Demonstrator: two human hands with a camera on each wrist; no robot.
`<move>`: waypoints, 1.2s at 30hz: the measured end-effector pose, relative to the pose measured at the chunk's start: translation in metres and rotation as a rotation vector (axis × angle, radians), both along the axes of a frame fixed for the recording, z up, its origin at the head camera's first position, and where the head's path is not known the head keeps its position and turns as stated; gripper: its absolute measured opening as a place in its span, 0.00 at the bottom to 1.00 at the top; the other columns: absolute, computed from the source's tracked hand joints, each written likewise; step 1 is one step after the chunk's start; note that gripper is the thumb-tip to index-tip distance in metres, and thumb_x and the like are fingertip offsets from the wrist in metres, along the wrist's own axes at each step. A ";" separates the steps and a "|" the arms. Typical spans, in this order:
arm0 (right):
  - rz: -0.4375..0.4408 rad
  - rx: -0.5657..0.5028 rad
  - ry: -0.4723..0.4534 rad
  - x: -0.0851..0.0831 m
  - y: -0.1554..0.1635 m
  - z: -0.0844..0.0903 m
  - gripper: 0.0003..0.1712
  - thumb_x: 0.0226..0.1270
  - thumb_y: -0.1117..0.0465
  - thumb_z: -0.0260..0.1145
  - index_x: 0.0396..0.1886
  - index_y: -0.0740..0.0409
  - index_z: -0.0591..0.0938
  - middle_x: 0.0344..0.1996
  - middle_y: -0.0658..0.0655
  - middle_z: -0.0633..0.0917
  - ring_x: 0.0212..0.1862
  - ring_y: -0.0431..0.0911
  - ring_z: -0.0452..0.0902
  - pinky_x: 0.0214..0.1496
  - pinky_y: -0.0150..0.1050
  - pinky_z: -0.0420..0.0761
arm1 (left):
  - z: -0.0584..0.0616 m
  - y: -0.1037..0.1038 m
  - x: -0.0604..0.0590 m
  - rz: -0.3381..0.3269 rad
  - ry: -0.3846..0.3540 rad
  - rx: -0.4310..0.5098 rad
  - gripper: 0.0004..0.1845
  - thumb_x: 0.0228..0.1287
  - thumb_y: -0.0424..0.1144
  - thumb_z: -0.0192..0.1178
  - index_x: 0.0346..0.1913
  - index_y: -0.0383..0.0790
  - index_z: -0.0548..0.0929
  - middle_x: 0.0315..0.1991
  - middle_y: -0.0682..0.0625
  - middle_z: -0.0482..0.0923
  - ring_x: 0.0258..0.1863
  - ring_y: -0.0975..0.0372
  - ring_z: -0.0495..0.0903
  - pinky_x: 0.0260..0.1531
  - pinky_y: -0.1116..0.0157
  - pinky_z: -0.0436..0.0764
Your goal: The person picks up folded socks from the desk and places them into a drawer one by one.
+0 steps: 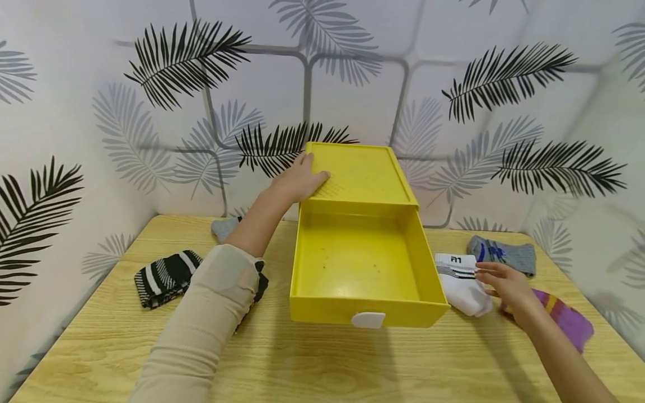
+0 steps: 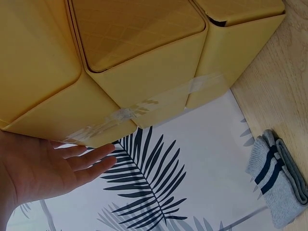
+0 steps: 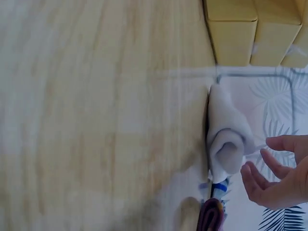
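A yellow drawer cabinet (image 1: 360, 170) stands against the back, its top drawer (image 1: 355, 257) pulled out with a bare bottom and a white handle (image 1: 369, 320) on the front. My left hand (image 1: 300, 178) rests at the cabinet's upper left edge, thumb on the top; its fingers extend straight along the side in the left wrist view. On the right, my right hand (image 1: 509, 288) hovers beside a folded white sock (image 1: 463, 285) with dark stripes, fingers spread and loosely bent. A gap shows between those fingers and the rolled white sock (image 3: 228, 137) in the right wrist view.
A grey-blue sock (image 1: 504, 254) and a purple sock (image 1: 569, 322) lie around the right hand. Left of the cabinet are a black-and-white sock (image 1: 168, 278), a grey sock (image 1: 223, 228) and a dark item (image 1: 259, 285) partly behind the left sleeve. A patterned wall closes the back.
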State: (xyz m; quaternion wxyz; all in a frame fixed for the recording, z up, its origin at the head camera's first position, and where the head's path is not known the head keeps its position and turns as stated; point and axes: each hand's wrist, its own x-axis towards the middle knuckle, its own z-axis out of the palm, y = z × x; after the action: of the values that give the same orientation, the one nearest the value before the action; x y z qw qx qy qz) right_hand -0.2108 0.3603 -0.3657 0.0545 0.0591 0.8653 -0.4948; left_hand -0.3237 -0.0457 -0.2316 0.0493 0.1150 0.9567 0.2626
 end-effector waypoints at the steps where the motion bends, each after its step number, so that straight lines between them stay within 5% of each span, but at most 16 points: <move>1: -0.010 0.035 -0.013 -0.002 0.002 -0.002 0.32 0.70 0.55 0.53 0.64 0.73 0.60 0.56 0.72 0.69 0.53 0.59 0.69 0.38 0.41 0.78 | 0.000 0.000 0.000 -0.001 0.000 0.001 0.38 0.69 0.58 0.37 0.73 0.44 0.39 0.72 0.48 0.32 0.67 0.48 0.48 0.60 0.48 0.55; 3: -0.002 0.082 -0.032 -0.005 0.004 -0.007 0.32 0.69 0.56 0.54 0.64 0.74 0.60 0.61 0.78 0.60 0.58 0.66 0.61 0.50 0.48 0.73 | -0.002 0.001 0.000 -0.003 0.001 0.001 0.38 0.69 0.58 0.37 0.73 0.44 0.39 0.72 0.47 0.32 0.67 0.48 0.48 0.60 0.48 0.55; 7: 0.034 0.135 -0.091 -0.009 0.009 -0.014 0.34 0.66 0.57 0.58 0.63 0.74 0.60 0.60 0.82 0.56 0.59 0.71 0.54 0.56 0.58 0.63 | -0.004 0.003 0.001 -0.007 0.005 0.001 0.38 0.69 0.58 0.37 0.73 0.43 0.39 0.72 0.47 0.33 0.67 0.48 0.48 0.60 0.49 0.54; 15: 0.055 0.199 -0.102 -0.009 0.012 -0.018 0.34 0.62 0.59 0.62 0.61 0.73 0.62 0.55 0.81 0.64 0.49 0.61 0.65 0.44 0.44 0.69 | -0.005 0.006 0.000 -0.011 0.007 0.012 0.38 0.69 0.58 0.37 0.73 0.43 0.39 0.72 0.47 0.33 0.68 0.48 0.48 0.61 0.49 0.54; 18: 0.045 0.206 -0.105 -0.012 0.011 -0.018 0.33 0.61 0.63 0.63 0.61 0.73 0.61 0.57 0.80 0.59 0.52 0.63 0.60 0.51 0.50 0.66 | -0.004 0.004 0.000 -0.014 0.005 0.018 0.38 0.69 0.58 0.38 0.73 0.43 0.39 0.72 0.47 0.33 0.68 0.49 0.47 0.61 0.49 0.54; 22: 0.035 0.086 -0.133 -0.019 0.009 -0.018 0.34 0.59 0.68 0.61 0.61 0.74 0.58 0.63 0.79 0.46 0.59 0.65 0.48 0.60 0.56 0.54 | -0.002 0.001 -0.001 -0.005 0.005 0.013 0.38 0.69 0.58 0.37 0.73 0.44 0.38 0.72 0.47 0.32 0.68 0.49 0.46 0.61 0.49 0.54; 25: 0.039 -0.052 -0.160 -0.023 0.009 -0.019 0.33 0.59 0.71 0.59 0.62 0.75 0.58 0.64 0.77 0.45 0.57 0.62 0.52 0.55 0.46 0.64 | 0.000 -0.002 -0.001 -0.001 0.002 0.009 0.38 0.69 0.58 0.37 0.73 0.44 0.38 0.72 0.48 0.32 0.68 0.49 0.46 0.61 0.49 0.53; 29: 0.072 -0.167 -0.188 -0.026 0.011 -0.021 0.27 0.60 0.71 0.58 0.61 0.65 0.70 0.65 0.75 0.46 0.56 0.60 0.55 0.45 0.35 0.69 | 0.001 -0.003 0.000 -0.008 -0.007 0.009 0.38 0.69 0.58 0.37 0.73 0.44 0.37 0.72 0.47 0.31 0.68 0.48 0.45 0.62 0.48 0.52; 36: 0.130 -0.228 -0.190 -0.025 0.016 -0.022 0.22 0.62 0.69 0.58 0.53 0.46 0.81 0.68 0.72 0.44 0.64 0.61 0.42 0.60 0.47 0.54 | 0.000 -0.001 -0.001 -0.010 -0.011 0.007 0.38 0.69 0.58 0.36 0.73 0.45 0.37 0.72 0.48 0.31 0.68 0.48 0.46 0.61 0.48 0.53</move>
State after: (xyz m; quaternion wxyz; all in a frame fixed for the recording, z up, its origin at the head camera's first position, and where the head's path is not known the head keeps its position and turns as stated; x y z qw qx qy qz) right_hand -0.2361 0.3764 -0.3881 0.1743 0.0431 0.7963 -0.5776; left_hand -0.3243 -0.0465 -0.2315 0.0555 0.1186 0.9549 0.2665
